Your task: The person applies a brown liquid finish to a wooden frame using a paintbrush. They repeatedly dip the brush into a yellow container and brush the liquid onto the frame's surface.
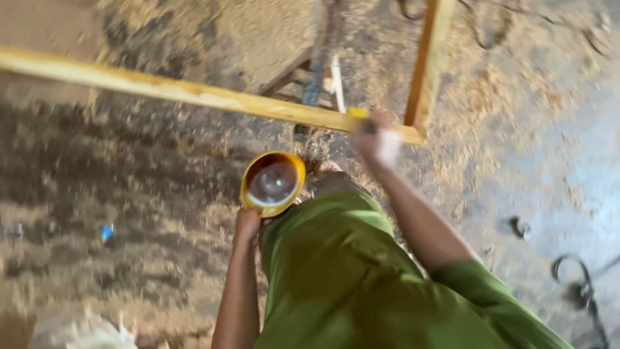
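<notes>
Your left hand (247, 223) is gripping a yellow tub (273, 183) from below, fingers closed on its lower edge, holding it at waist height in front of your green shirt (336, 271). The tub's mouth is facing up toward the camera and tilting slightly away from you; something pale and glossy is sitting inside, too blurred to identify. Your right hand (378, 143) is reaching up to the wooden frame (213, 97) and pressing at its corner joint, fingers clenched round something small with white at the palm; you're probably holding a rag or applicator, but motion blur is hiding what it is. The frame's long rail is running from upper left down to the right, long axis nearly horizontal with a slight downward slant, and it's meeting the upright rail (426, 61) at the corner just beside that hand. Judging progress: the frame is already joined at this corner, and work seems to be going on at the joint itself; the rest of the long rail is looking bare and untouched, so most of it seems left. Sawdust is covering the floor (129, 181) underneath, and a dark cable (581, 284) is lying at the right.
</notes>
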